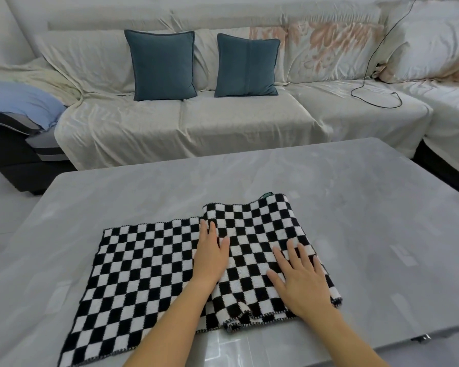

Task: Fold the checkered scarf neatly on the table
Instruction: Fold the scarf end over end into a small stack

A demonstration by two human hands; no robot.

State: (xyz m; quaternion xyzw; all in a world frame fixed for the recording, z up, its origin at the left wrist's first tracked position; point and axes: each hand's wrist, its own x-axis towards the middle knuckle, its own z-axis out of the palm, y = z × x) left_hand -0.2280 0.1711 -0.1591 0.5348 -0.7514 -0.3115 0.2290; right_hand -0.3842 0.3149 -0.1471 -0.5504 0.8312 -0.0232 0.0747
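Knitted and limp, the checkered scarf (170, 260) lies half-folded under your flat, ungripping left hand (210, 258) and right hand (300, 279). Likely light and floppy; pinch its corners.

Your left hand (210, 256) and right hand (301, 278) both lie flat, fingers spread, on the folded-over right part of the checkered scarf (143, 274); its single layer stretches left of your left hand across the grey table (368, 207).
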